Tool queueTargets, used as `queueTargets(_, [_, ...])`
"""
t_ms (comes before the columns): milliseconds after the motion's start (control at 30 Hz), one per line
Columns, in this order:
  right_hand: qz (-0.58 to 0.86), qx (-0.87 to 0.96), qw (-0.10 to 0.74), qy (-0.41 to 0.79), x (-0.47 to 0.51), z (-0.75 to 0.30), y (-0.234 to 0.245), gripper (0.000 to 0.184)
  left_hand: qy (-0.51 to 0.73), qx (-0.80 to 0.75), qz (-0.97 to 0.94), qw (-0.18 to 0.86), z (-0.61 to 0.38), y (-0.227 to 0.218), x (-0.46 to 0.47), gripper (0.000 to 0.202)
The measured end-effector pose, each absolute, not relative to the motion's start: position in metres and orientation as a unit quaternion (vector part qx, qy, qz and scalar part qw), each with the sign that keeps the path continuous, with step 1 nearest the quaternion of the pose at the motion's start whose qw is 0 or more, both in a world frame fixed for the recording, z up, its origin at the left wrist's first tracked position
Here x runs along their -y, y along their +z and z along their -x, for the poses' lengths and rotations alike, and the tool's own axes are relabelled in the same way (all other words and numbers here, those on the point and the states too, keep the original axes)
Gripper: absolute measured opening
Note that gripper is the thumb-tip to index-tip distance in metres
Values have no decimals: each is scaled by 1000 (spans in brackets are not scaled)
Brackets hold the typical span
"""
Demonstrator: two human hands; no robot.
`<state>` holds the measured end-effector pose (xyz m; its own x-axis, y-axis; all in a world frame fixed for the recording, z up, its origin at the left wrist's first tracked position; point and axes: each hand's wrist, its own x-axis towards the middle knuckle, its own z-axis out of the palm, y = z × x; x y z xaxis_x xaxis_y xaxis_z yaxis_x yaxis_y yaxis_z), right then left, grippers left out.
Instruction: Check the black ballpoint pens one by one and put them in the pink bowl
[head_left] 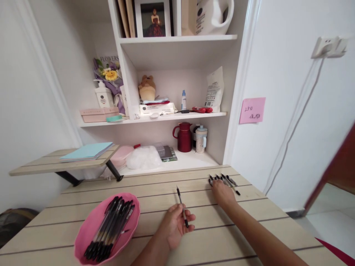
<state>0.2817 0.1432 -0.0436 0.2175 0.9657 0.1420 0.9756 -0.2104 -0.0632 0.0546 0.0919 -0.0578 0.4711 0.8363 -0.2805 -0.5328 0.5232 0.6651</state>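
Note:
My left hand rests on the wooden table, fingers closed round a black pen whose tip points away from me. My right hand reaches forward to a small row of black pens lying on the table's far right; its fingers touch them, and I cannot make out whether they grip one. A pink bowl at the front left holds several more black pens.
White shelves behind the table hold a red jug, a small cup, bottles, bags and a framed photo. A side shelf with a blue folder juts out at left. A pink note hangs on the right wall.

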Motion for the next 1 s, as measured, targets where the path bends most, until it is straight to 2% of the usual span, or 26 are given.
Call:
queueTargets(267, [769,635,54,-41,-145,-278,-49,34,423,-297,-261,815,-55,-57,-91,19])
queueTargets(533, [758,648,68,-28,-136,-261,-48,30,411,-302,-281,813,-55,-56,-89,23])
queueTargets(833, [743,655,136,16,-126,-238,-49,25,388,-316,-375,781,-60,-55,-83,31])
queueTargets(1000, [733,645,205,69,-115,-249,-40,21,379,-339,-413,756,-61,-54,-82,27])
